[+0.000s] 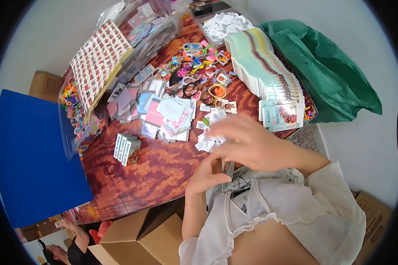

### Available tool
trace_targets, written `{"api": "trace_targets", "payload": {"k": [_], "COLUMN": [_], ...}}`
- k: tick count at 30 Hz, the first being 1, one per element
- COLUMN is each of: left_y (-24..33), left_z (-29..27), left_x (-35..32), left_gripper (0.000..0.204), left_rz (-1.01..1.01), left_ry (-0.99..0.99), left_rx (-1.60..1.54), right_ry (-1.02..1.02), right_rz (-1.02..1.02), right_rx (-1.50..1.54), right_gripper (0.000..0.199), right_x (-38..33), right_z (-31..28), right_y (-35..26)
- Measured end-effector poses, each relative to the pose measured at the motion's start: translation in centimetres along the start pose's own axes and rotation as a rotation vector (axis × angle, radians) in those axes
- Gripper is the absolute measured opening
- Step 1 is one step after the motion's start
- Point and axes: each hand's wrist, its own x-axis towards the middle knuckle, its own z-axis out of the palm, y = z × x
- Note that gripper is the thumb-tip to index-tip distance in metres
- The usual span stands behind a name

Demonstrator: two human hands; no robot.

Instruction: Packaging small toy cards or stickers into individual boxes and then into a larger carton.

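My left hand (206,173) is closed around a narrow, pale greenish small box (227,169), seen nearly edge-on close to my body. Just above it, my right hand (247,141) is blurred by motion and partly covers the box. Its fingertips reach over a heap of small white paper slips (211,139), and what they hold, if anything, is unclear. A small green piece (206,120) shows beside those fingertips. Left of the slips lies a loose pile of pastel cards (174,112). Several small filled boxes (127,149) stand together farther left.
Colourful hair ties and trinkets (199,66) spread across the far middle. A long row of flat cartons (265,66) runs along the right, beside a green plastic bag (323,66). A sticker sheet (101,62) leans at left. An open cardboard box (137,234) stands below; another person (70,251) is lower left.
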Motion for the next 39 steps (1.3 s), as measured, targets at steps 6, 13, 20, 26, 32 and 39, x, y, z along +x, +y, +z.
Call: {"api": "trace_targets", "payload": {"k": [6,13,20,26,32,39], "left_y": [-1.9,-2.8,-3.2,-3.7,-1.7,-2.4], "left_z": [-2.8,-3.4,-4.7,-3.8,-1.3,-1.6], "left_x": [-1.5,-2.6,-3.4,-2.9,-3.8,-3.9], "left_gripper": [0.086,0.078,0.069,0.048,0.065,0.059], "left_rz": [0.246,0.314,0.438,0.415,0.629,0.629], "left_ry": [-0.010,0.056,0.233,0.409,0.684,0.677], "left_rx": [-0.240,-0.429,-0.348,-0.283,0.211,0.216], "right_ry": [-0.008,-0.189,-0.084,0.000,0.100,0.176], "right_rz": [0.196,0.202,0.403,0.414,0.620,0.570], "right_rx": [0.233,0.417,0.769,0.450,0.646,0.689], "right_gripper": [0.033,0.026,0.036,0.019,0.027,0.038], "right_x": [0.6,2.2,1.4,1.6,1.7,1.1], "right_z": [3.1,5.0,7.2,8.7,9.5,9.9], "right_y": [1.7,2.9,2.9,3.2,2.8,2.0]}}
